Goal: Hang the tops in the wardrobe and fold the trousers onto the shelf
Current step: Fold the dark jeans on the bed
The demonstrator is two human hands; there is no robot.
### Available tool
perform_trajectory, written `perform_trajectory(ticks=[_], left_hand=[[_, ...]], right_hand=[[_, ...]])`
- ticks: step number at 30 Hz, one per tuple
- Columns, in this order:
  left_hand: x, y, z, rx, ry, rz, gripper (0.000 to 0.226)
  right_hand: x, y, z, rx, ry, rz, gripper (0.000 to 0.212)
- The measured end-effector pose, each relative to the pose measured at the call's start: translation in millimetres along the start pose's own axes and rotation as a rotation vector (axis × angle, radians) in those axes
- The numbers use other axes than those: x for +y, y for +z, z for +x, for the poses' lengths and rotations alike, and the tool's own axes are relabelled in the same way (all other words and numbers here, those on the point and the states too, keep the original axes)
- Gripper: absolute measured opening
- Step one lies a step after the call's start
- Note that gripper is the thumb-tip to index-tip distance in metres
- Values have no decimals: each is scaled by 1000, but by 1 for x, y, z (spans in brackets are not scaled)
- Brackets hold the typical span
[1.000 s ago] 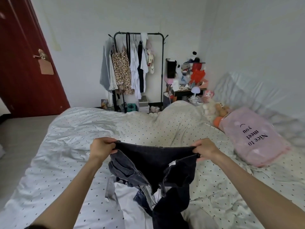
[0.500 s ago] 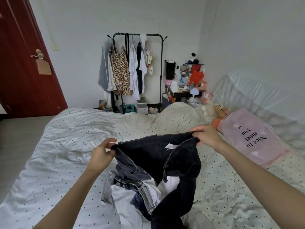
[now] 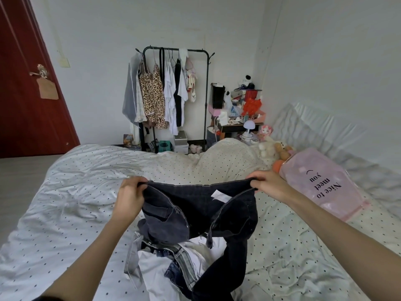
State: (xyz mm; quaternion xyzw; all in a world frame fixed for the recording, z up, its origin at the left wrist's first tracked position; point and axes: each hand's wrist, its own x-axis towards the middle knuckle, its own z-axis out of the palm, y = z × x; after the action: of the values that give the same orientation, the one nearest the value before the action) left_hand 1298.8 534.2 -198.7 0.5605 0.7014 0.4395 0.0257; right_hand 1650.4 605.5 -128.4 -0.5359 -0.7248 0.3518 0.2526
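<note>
- While the far left of the scene is taken up by a red door (image 3: 28, 88), the task's things lie nearer: a heap of clothes (image 3: 173, 263) sits on the dotted bed (image 3: 71, 192) close to the person, white and pale denim pieces tangled together.
- Left hand (image 3: 130, 197): its grip is closed tight on the left end of the waistband of the dark jeans (image 3: 195, 213), fingers curled over the edge.
- Between the hands the waistband runs left to right, nearly level and pulled fairly taut, so the long axis of the jeans drops from it toward the person; the legs hang down and trail into the heap, the right leg reaching the near edge of the view.
- Right hand (image 3: 268, 184): its grip is likewise closed on the right end of the waistband, slightly farther than the left.
- Judged from this, both hands are equally placed; the coming move likely calls for lifting the legs clear of the heap, then bringing one hand across to the other to fold along that long axis.
- Far beyond the bed stands a clothes rack (image 3: 173, 94); no shelf is visible.
- Right of the hands lies a pink pillow (image 3: 321, 183).
</note>
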Motion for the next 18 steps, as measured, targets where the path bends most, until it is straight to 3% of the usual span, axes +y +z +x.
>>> perform_trajectory(ticks=[2,6,9,11,18], left_hand=[[7,1,6,47,-76,-95,17],[9,-4,17,78,-131,-148,18],[9,-12,21,57,-113,-119,18],[10,-19,23,32,-63,-91,19],[21,-43,38,-199,254,193,27]], right_hand=[[4,4,-9,-47,-29,-16,18],[6,20,-16,-54,-130,-165,52],[5,21,-13,88,-250,-323,22],[1,14,-10,173,-275,-387,11],[-26,-24,9,270,-384,-947,24]])
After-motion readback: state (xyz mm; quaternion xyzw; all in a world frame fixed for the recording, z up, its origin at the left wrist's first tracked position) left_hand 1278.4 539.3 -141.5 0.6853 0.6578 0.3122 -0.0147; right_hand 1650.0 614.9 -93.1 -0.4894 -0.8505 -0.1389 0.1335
